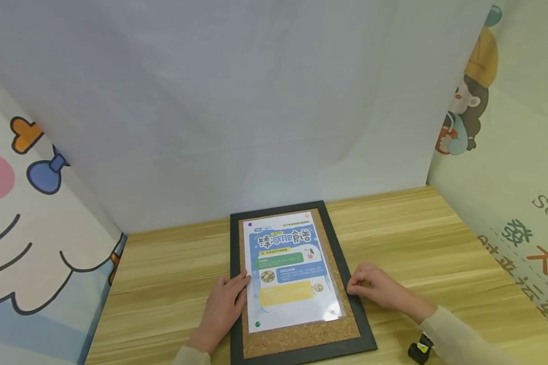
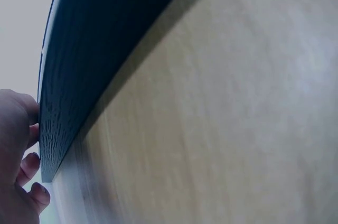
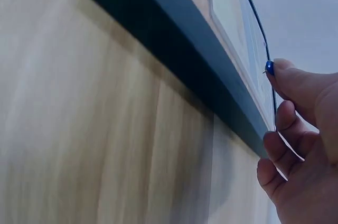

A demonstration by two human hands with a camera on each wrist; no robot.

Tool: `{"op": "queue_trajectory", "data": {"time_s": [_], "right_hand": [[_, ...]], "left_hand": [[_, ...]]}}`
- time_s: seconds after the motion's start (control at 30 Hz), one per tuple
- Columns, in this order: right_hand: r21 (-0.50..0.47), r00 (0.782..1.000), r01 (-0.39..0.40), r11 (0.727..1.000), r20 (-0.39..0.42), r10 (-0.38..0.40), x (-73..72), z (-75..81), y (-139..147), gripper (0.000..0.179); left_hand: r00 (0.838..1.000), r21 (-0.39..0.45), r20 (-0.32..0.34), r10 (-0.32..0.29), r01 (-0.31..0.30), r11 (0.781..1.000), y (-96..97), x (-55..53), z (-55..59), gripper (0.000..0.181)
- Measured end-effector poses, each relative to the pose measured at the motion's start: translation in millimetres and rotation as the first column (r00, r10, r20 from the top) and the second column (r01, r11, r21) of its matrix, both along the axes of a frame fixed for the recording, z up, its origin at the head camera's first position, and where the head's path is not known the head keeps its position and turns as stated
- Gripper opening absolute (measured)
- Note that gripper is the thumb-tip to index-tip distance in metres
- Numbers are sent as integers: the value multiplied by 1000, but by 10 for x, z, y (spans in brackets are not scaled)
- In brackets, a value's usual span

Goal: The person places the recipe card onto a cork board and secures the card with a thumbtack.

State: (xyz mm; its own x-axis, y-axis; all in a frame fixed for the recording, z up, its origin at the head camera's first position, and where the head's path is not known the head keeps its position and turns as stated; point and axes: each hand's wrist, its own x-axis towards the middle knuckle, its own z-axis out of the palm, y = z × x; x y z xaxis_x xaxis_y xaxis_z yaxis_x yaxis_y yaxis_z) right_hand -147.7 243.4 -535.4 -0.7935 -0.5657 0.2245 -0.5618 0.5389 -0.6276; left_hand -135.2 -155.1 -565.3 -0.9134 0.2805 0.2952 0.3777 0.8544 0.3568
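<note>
A black-framed cork board (image 1: 301, 343) lies on the table, bearing a laminated poster (image 1: 283, 318) with blue, green and yellow panels. Thumbtacks sit at three of its corners: a purple thumbtack (image 1: 250, 224) top left, a pink thumbtack (image 1: 307, 216) top right and a green thumbtack (image 1: 258, 324) bottom left. My left hand (image 1: 224, 306) rests over the left side of the frame, fingertips on the poster's left edge. Beside the right side of the frame, my right hand (image 1: 378, 287) pinches a blue thumbtack (image 3: 270, 67), its point sticking out past the thumb.
The wood-grain table (image 1: 402, 228) extends on both sides of the board. A pale curtain (image 1: 255, 101) stands behind it, with printed panels at left and right. A small black object (image 1: 420, 350) with a yellow label is beside my right sleeve.
</note>
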Motion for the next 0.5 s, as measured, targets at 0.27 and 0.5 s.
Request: {"op": "queue_trajectory", "data": {"time_s": [0.27,0.5], "right_hand": [[102,990,-80,992,-107,90,127,29,-256,7],[161,971,-106,981,-194,137,176,-56,-377,5]], "left_hand": [[1000,-10,26,10,-10,1000,4,1,4,28],[999,-12,29,13,-13,1000,3,2,13,28]]}}
